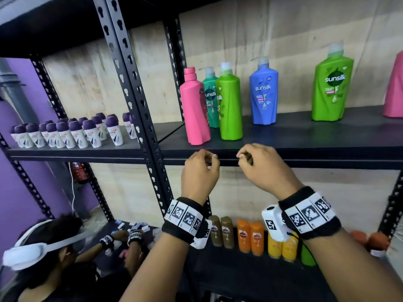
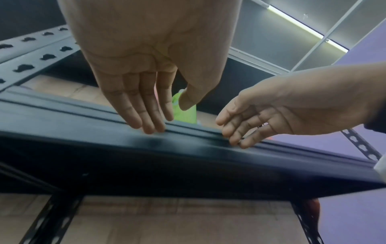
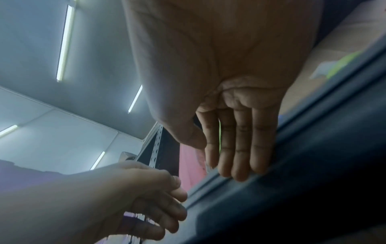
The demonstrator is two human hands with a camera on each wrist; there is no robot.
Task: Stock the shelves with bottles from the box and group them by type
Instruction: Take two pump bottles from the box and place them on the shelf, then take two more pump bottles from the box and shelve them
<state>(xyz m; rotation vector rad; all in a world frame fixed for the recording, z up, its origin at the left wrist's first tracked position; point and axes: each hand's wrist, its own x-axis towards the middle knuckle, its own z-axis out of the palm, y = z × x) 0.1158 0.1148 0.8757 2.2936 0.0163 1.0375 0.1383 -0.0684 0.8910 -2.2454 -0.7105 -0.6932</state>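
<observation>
Several Sunsilk pump bottles stand on the middle shelf (image 1: 305, 149): a pink one (image 1: 195, 110), a teal one (image 1: 211, 99) and a green one (image 1: 230, 105) close together, then a blue one (image 1: 263, 92), a large green one (image 1: 331, 88) and a pink one (image 1: 394, 90) cut off at the right edge. My left hand (image 1: 207, 159) and right hand (image 1: 246, 156) hover side by side at the shelf's front lip, below the pink and green bottles. Both are empty with loosely bent fingers. In the left wrist view my fingers (image 2: 146, 115) reach the lip in front of the green bottle (image 2: 185, 113). No box is in view.
On the lower shelf stand brown (image 1: 221, 232), orange (image 1: 249, 236) and yellow (image 1: 281, 247) bottles. Rows of purple-capped roll-ons (image 1: 65, 131) fill the left bay. A black upright (image 1: 139, 101) divides the bays. Another person (image 1: 43, 247) crouches at the lower left.
</observation>
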